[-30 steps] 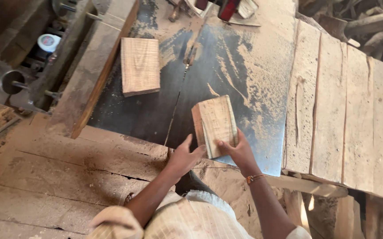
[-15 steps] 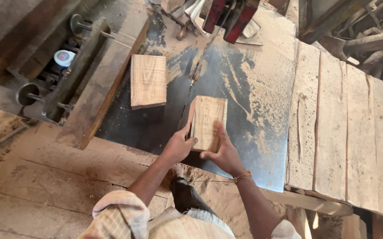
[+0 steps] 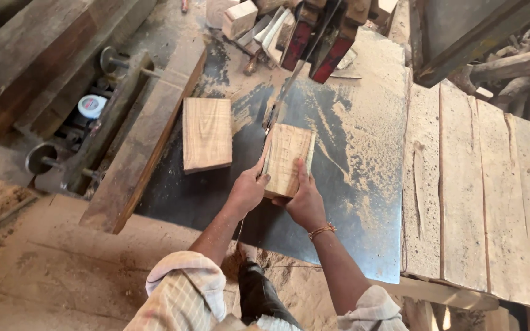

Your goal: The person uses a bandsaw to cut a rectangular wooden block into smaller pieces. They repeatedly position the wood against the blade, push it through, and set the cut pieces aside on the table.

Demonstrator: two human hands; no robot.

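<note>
Left hand (image 3: 247, 191) and right hand (image 3: 305, 202) both clamped on near end of wood block (image 3: 287, 158). Block flat on dusty metal saw table (image 3: 350, 202), at the blade (image 3: 275, 109). Second wood slab (image 3: 207, 133) left, apart.

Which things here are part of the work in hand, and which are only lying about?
In use: wood block, left hand, right hand, saw blade, steel table.

Lying about: second wood slab, offcuts, white tub, long beam, side planks.
</note>
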